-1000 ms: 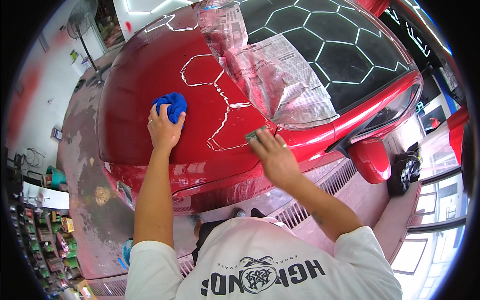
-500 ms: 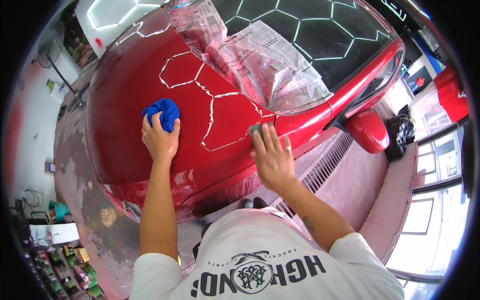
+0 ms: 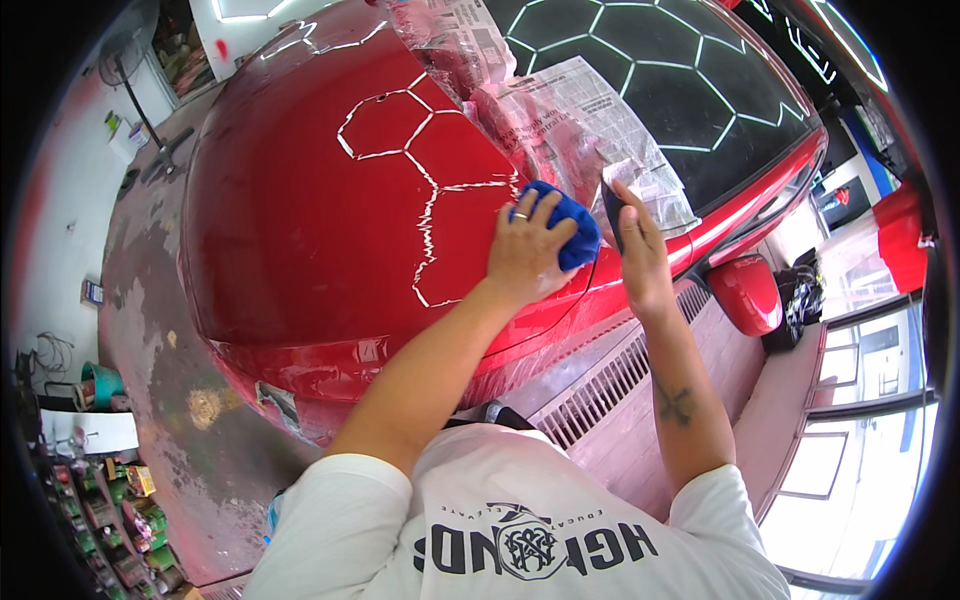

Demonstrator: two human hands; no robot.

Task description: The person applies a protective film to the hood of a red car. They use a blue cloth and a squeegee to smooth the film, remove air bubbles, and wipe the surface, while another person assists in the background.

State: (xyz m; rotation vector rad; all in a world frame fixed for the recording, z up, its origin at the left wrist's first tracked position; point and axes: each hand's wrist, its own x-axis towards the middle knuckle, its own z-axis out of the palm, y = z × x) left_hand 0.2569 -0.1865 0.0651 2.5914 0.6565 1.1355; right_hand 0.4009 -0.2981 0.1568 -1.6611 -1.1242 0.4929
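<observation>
My left hand (image 3: 528,255) is closed on a bunched blue cloth (image 3: 572,232), pressed to the right edge of the glossy red car hood (image 3: 300,220) by the seam with the fender. Close to its right, my right hand (image 3: 645,262) is turned on edge, thumb up, gripping a thin, dark, flat pad (image 3: 612,212). This pad stands tilted in front of the masking newspaper (image 3: 590,110); whether it touches anything I cannot tell. Bright hexagonal light reflections cross the hood.
Newspaper and film lie along the base of the dark windshield (image 3: 660,60). A red side mirror (image 3: 746,295) juts out at right, above a floor drain grate (image 3: 600,390). A stand fan (image 3: 135,100) is at far left, and shelves of cans (image 3: 115,530) stand lower left.
My left hand has carried the blue cloth rightward across the hood to its right edge. My right hand has moved right and rotated from palm-down to on edge, lifting the pad.
</observation>
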